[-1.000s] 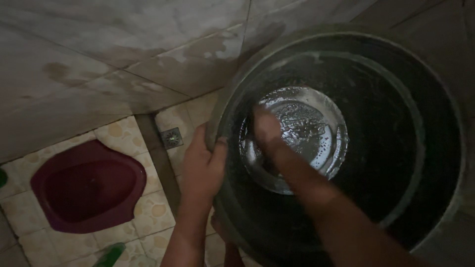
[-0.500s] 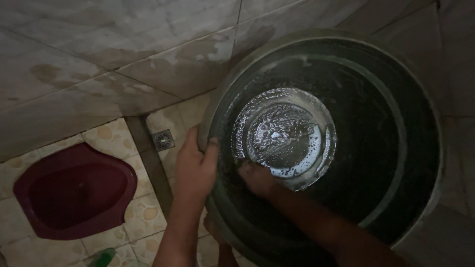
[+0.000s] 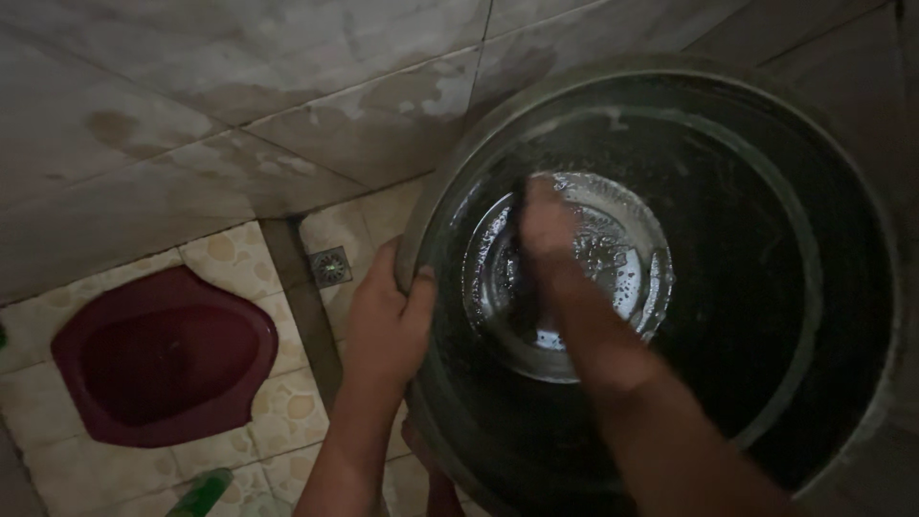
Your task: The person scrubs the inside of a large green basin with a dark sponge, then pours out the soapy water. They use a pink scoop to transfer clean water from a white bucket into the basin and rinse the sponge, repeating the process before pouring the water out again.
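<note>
Dim tiled washroom, wet wall behind: I see a large dark tub (image 3: 728, 287) tilted toward me above the patterned floor (image 3: 287, 412). My left hand (image 3: 388, 321) clamps its near rim; my right hand (image 3: 546, 225), blurred, presses the wet, sudsy bottom, grip state indeterminate. Risk: the soapy rim may slip from my left hand, dropping the tub toward the maroon squat pan (image 3: 163, 359).

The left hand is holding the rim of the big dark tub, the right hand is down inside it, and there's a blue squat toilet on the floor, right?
Not quite. The squat toilet is dark red, not blue; the head view shows it on the tiled floor. The rest holds: the left hand grips the rim of the big dark tub, and the right hand reaches down inside it.
</note>
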